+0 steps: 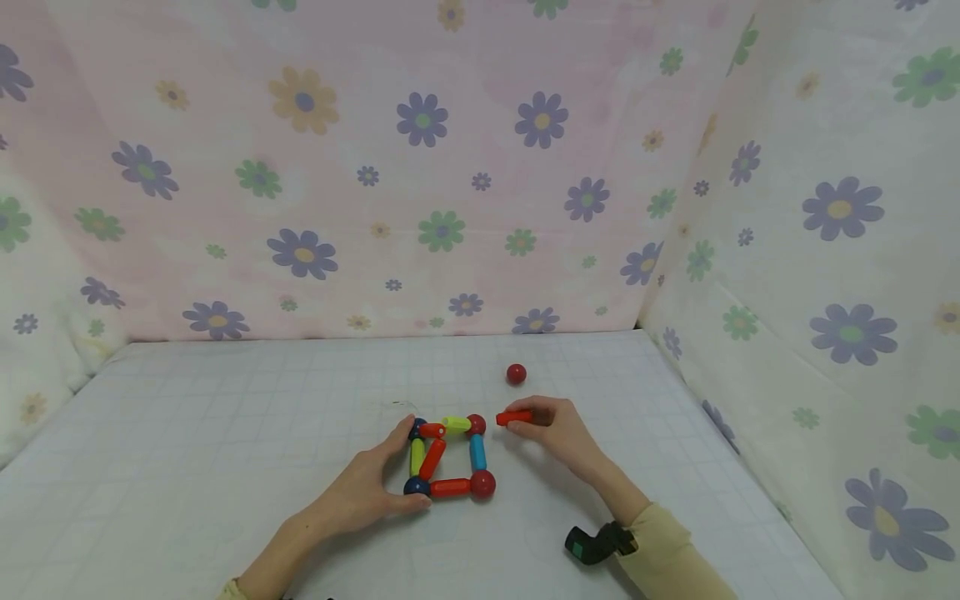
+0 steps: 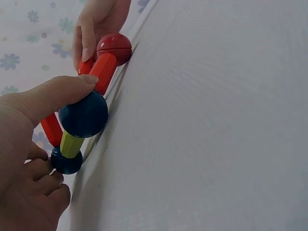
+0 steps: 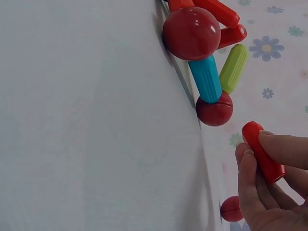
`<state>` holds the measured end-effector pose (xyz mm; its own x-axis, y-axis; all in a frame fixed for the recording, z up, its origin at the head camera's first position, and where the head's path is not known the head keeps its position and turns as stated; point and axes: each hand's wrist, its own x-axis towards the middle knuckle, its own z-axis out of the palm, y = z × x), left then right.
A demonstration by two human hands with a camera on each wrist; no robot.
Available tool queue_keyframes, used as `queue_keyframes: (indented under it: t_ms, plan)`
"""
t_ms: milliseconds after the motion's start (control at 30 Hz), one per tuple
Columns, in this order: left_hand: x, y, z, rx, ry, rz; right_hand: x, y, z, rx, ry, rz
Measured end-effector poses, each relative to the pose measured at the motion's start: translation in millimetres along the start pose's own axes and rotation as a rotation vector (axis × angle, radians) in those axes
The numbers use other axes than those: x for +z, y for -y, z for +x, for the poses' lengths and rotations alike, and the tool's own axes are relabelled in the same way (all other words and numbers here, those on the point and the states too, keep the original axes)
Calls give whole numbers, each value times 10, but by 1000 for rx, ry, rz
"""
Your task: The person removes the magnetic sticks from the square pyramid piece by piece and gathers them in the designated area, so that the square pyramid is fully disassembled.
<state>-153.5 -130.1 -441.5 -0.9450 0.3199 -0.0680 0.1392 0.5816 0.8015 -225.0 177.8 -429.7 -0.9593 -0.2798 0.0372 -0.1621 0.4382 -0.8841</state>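
A magnetic ball-and-stick frame (image 1: 451, 487) sits on the table, with navy balls at its left corners and red balls at its right. A blue stick (image 3: 206, 79) joins the two red balls. Two red sticks and a yellow-green stick (image 3: 234, 68) rise at a slant from the corners, their upper ends free. My left hand (image 1: 367, 483) grips the left side, its thumb at the near navy ball (image 2: 84, 114) and fingers by the far one (image 2: 67, 160). To the right of the frame, my right hand (image 1: 558, 429) pinches a loose red stick (image 3: 263, 153), apart from the far red ball (image 3: 214, 109).
One loose red ball (image 1: 516, 374) lies on the white table (image 1: 225, 417), behind my right hand. Flowered cloth (image 1: 375, 208) hangs along the back and sides. A black wrist device (image 1: 592, 545) is strapped by the right sleeve.
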Motion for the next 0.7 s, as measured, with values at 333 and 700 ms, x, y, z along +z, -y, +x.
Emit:
queue_keyframes:
  t_ms: [333, 700]
  plan:
    - [-2, -7, 3, -8, 8, -6, -51, 48, 149, 35, -116, 16]
    - [-2, -4, 6, -9, 9, -3, -164, 60, 347, 100, -256, 72]
